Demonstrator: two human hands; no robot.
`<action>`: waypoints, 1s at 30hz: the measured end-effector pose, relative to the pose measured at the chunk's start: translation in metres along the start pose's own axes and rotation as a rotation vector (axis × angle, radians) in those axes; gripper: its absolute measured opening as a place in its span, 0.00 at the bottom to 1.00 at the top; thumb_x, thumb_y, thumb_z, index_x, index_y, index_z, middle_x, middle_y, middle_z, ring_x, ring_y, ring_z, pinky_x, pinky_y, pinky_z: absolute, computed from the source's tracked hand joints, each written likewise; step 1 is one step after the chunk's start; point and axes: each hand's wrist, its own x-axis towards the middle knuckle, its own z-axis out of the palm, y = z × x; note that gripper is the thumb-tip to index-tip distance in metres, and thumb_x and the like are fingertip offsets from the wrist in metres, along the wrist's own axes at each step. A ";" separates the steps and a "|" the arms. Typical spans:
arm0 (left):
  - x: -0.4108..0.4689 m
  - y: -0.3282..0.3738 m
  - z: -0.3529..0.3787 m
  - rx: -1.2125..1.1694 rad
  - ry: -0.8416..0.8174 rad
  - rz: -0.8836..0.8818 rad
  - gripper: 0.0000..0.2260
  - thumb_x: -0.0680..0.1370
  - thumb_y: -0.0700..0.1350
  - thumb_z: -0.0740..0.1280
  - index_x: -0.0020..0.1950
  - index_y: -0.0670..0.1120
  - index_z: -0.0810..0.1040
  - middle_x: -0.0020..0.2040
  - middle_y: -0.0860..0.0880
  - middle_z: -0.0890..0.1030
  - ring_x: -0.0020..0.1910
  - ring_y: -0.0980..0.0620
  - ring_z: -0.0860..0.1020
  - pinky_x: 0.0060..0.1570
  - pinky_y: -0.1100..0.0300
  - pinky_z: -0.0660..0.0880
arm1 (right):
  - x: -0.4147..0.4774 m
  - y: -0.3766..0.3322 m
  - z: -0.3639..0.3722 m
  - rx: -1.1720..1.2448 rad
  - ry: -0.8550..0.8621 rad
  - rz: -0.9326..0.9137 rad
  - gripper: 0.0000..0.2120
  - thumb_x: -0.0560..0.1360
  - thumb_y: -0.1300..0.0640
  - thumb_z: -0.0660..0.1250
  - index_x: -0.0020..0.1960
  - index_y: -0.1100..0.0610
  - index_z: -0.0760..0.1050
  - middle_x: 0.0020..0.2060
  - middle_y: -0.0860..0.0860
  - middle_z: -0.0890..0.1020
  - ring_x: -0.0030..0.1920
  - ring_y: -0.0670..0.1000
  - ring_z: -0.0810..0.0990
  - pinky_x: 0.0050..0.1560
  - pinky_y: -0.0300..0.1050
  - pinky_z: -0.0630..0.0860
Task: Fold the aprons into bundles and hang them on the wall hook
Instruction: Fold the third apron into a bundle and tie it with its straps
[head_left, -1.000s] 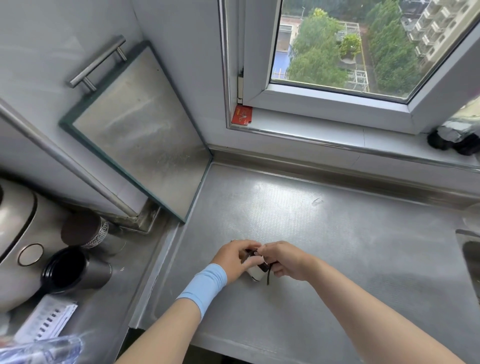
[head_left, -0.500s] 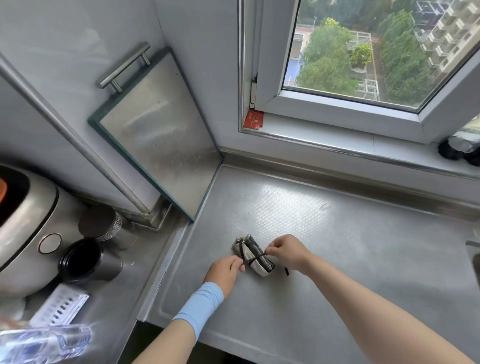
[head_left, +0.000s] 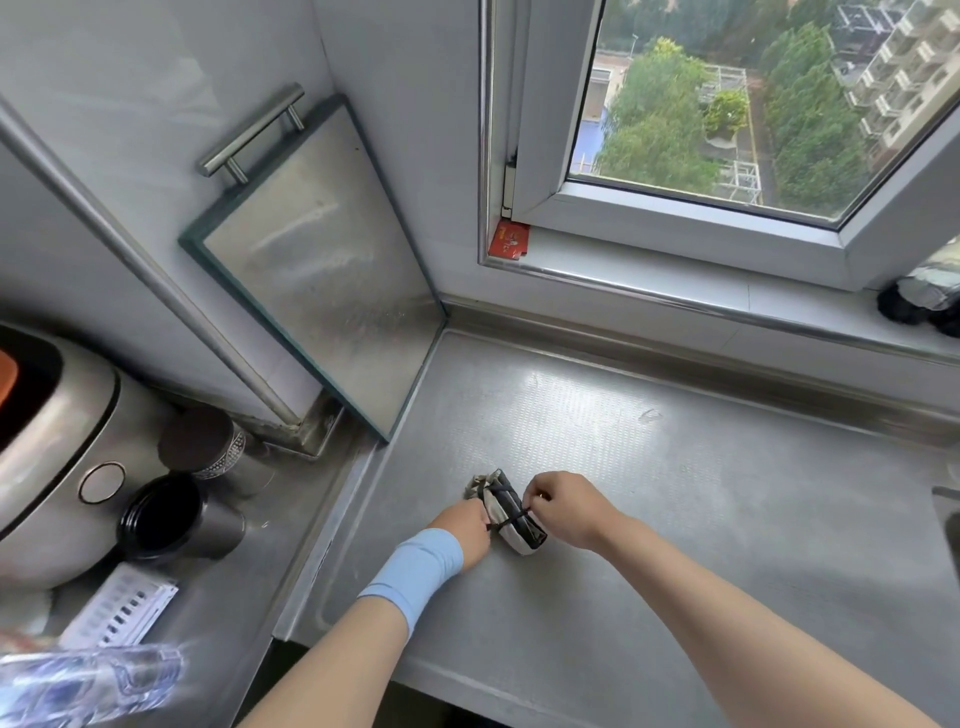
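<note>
Head view: counted one apron bundle (head_left: 511, 538), rolled tight, lying on steel counter (head_left: 675, 493) between both hands. Noted left hand (head_left: 465, 525) pinching one end of dark strap (head_left: 511, 517), right hand (head_left: 563, 506) pinching the other, pulled across bundle. Judged folding done, tying under way, hanging not yet done. Counted two hands, one strap, no hook, no second apron.
</note>
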 end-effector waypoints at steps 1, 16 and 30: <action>0.000 0.004 0.001 0.011 0.008 -0.022 0.12 0.81 0.40 0.56 0.59 0.40 0.75 0.60 0.40 0.78 0.60 0.40 0.76 0.56 0.56 0.71 | 0.001 0.002 0.000 0.008 0.007 -0.009 0.07 0.75 0.55 0.63 0.42 0.49 0.80 0.37 0.44 0.80 0.37 0.44 0.77 0.36 0.36 0.69; 0.013 0.013 0.019 -0.097 0.276 0.191 0.11 0.81 0.48 0.59 0.43 0.45 0.75 0.47 0.45 0.77 0.48 0.45 0.74 0.47 0.56 0.70 | 0.013 0.019 0.003 0.244 0.101 0.127 0.03 0.72 0.56 0.72 0.40 0.50 0.82 0.30 0.45 0.78 0.30 0.43 0.73 0.33 0.36 0.69; 0.059 0.040 0.010 0.353 0.020 0.197 0.10 0.82 0.48 0.54 0.49 0.48 0.73 0.56 0.45 0.73 0.55 0.44 0.72 0.51 0.52 0.72 | 0.012 0.043 0.001 0.188 0.125 0.078 0.09 0.74 0.54 0.69 0.49 0.44 0.85 0.37 0.39 0.82 0.38 0.40 0.77 0.42 0.36 0.73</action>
